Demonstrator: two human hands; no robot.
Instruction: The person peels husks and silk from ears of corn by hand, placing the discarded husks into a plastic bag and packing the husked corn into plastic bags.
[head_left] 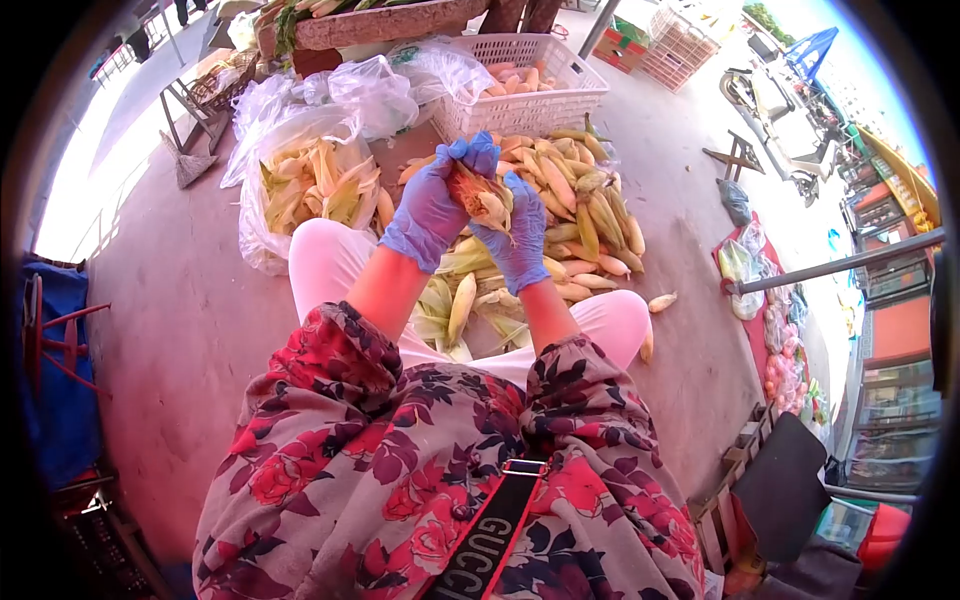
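My left hand (432, 205), in a blue glove, is closed around an ear of corn (484, 200) with its husk and brown silk showing. My right hand (516, 238), gloved alike, grips the same ear from the other side. Both hands hold it up in front of me, above a heap of corn (585, 205) on the ground. Part of the ear is hidden behind my fingers. Loose husks (432, 312) and a pale ear of corn (462, 307) lie between my legs, below the hands.
A clear plastic bag (258, 225) full of husks stands left of the heap. Behind the heap, a white plastic crate (530, 115) holds husked ears. A small broom (187, 165) rests at the far left. Bagged produce (780, 345) lines the right side beside a metal pole (840, 262).
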